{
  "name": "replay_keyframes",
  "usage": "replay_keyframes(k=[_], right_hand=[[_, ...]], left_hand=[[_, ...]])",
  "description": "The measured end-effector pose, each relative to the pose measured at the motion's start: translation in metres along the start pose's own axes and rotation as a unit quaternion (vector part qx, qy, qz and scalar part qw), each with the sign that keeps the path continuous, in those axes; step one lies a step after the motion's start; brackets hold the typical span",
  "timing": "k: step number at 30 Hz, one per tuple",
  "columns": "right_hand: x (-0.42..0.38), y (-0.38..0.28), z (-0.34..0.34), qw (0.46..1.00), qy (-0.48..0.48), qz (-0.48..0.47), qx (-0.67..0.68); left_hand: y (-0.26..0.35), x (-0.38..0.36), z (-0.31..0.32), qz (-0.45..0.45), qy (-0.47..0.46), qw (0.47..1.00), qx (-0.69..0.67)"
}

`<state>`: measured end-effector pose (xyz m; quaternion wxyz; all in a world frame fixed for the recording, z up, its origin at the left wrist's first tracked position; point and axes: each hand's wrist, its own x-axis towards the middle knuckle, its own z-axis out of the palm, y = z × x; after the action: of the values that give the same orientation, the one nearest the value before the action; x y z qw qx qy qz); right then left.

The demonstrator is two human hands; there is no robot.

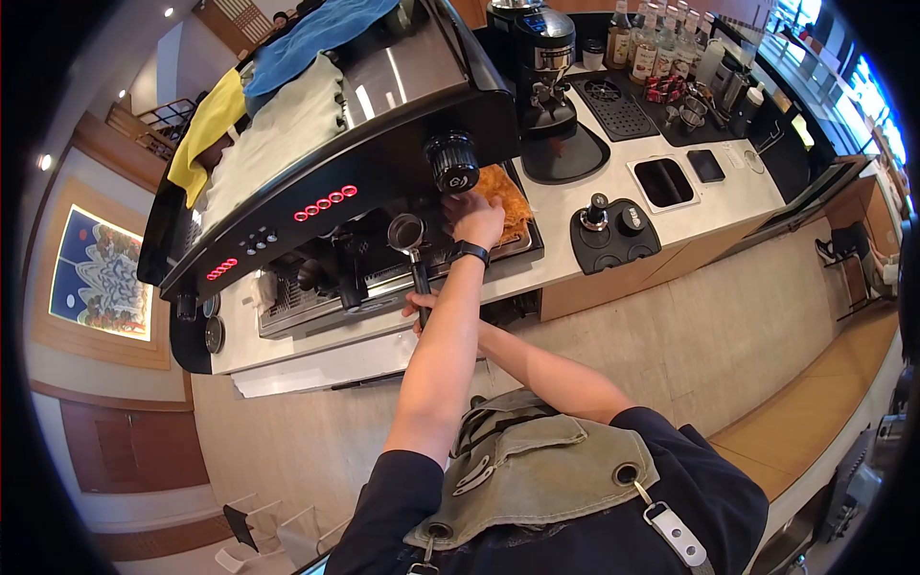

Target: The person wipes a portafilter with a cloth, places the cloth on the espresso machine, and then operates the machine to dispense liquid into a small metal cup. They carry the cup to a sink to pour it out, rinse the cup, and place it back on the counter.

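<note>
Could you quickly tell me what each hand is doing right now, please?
Left hand: resting on the orange cloth; whether it grips cannot be told.
Right hand: closed on the portafilter handle.

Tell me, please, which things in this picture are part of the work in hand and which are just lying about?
In hand:
- portafilter, gripped by one hand
- orange cloth, under the other hand
- espresso machine

Lying about:
- grinder
- tamper on its mat
- syrup bottles
- towels on top of the machine

Orange cloth (500, 196), black espresso machine (383, 153) with red lights (324, 202), yellow towel (206, 134), blue towel (307, 38).
</note>
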<state>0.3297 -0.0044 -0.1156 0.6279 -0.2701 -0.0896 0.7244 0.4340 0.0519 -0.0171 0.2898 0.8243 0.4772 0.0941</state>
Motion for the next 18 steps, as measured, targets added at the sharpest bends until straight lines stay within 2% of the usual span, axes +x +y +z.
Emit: replay_keyframes(k=[3, 6, 7, 9, 11, 13, 15, 17, 18], right_hand=[[0.000, -0.007, 0.005, 0.999, 0.021, 0.014, -0.027], [-0.004, -0.004, 0.013, 0.998, 0.049, -0.036, -0.012], [-0.003, -0.003, 0.012, 0.999, 0.038, -0.036, -0.011], [0.001, -0.002, 0.006, 0.999, 0.018, -0.036, -0.010], [0.000, -0.001, 0.008, 0.997, 0.058, -0.045, -0.033], [-0.004, -0.005, 0.015, 0.993, 0.089, -0.046, -0.067], [-0.003, -0.006, 0.007, 0.992, 0.077, -0.027, -0.093], [-0.006, 0.005, -0.007, 0.997, -0.015, -0.065, -0.031], [-0.004, 0.014, -0.013, 0.996, -0.026, -0.082, 0.029]], left_hand=[[-0.014, 0.003, 0.014, 0.020, 0.015, 0.999, 0.036], [-0.020, 0.021, 0.023, 0.035, 0.011, 0.997, -0.073], [-0.013, 0.012, 0.023, 0.064, 0.069, 0.986, -0.135], [-0.007, 0.008, 0.031, 0.090, 0.125, 0.945, -0.289], [0.005, -0.018, 0.020, 0.087, 0.073, 0.825, -0.554], [-0.006, -0.041, 0.005, 0.021, -0.124, 0.724, -0.678], [0.002, -0.109, -0.062, -0.022, -0.209, 0.657, -0.724], [-0.027, -0.146, -0.095, 0.023, -0.235, 0.664, -0.710], [-0.046, -0.162, -0.111, 0.020, -0.249, 0.667, -0.702]])
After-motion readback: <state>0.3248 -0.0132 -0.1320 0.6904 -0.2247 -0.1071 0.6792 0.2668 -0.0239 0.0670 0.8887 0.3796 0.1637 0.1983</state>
